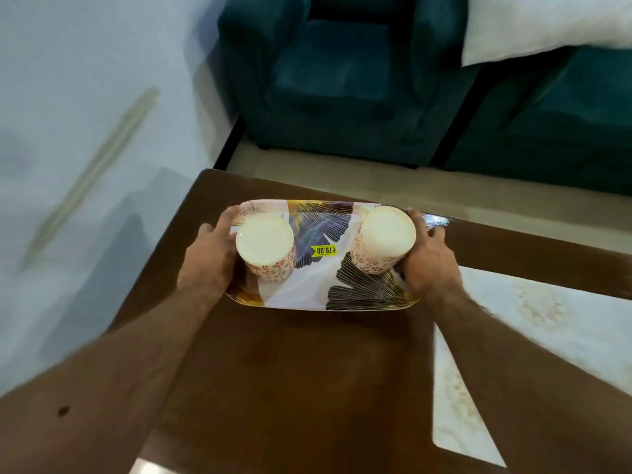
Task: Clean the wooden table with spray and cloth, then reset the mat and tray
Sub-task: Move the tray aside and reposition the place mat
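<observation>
Both hands grasp the tray (318,289) by its short ends: the left hand (212,258) at 9 o'clock, the right hand (429,265) at 3 o'clock. The tray is over the brown counter (290,371), near its far left corner. Two upturned cups (265,246) stand on it. The pale mat (547,323) lies at 4 o'clock from the tray.

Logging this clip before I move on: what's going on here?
A person grips a patterned oval tray by its two short ends, left hand and right hand. Two upside-down floral cups stand on it. The tray is over the dark wooden table; whether it rests there or is lifted is unclear. A pale mat lies to the right.
</observation>
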